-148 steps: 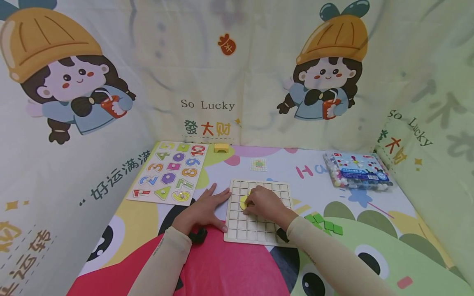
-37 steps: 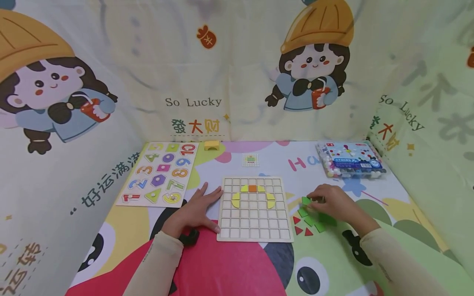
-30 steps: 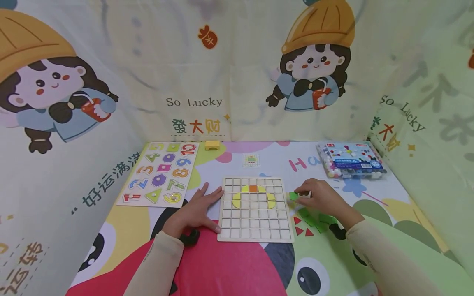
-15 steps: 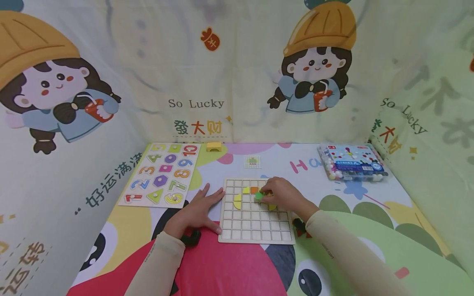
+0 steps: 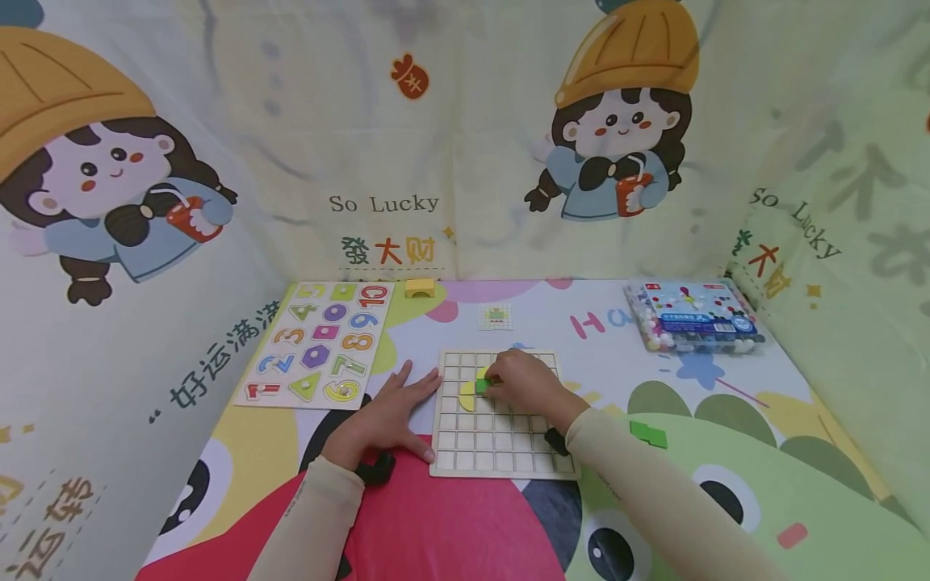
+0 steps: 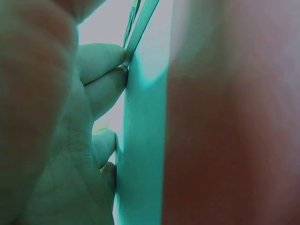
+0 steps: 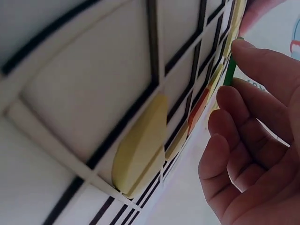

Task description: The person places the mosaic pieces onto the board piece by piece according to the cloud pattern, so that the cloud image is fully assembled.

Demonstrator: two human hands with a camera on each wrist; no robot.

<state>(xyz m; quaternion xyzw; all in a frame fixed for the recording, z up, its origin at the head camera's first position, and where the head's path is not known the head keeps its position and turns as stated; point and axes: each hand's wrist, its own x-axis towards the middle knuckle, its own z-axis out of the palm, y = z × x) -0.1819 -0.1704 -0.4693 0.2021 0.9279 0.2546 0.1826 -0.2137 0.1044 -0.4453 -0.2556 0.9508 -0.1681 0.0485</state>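
A wooden grid board (image 5: 494, 461) lies in front of me. My left hand (image 5: 378, 421) rests at its left edge, fingers spread and thumb by the lower corner. Over the upper left squares, my right hand (image 5: 529, 389) pinches a green square tile (image 5: 481, 387) between thumb and forefinger. Yellow quarter-round tiles (image 5: 467, 397) sit in the grid just left of it. The right wrist view shows the green tile tilted on edge, near an orange tile (image 7: 198, 110) and more yellow tiles (image 7: 140, 150) in the squares. The hand hides part of the pattern in the head view.
Loose green tiles (image 5: 648, 434) lie right of the board, partly behind my right forearm. Behind the board is a small pattern card (image 5: 496, 317). A number puzzle (image 5: 291, 389) and yellow arch block (image 5: 419, 289) stand left, a clear box of beads (image 5: 697, 327) right.
My right hand took a green tile from the pile on the right and carried it left over the board. Yellow tiles and an orange one joined the grid earlier. The left hand stays put.
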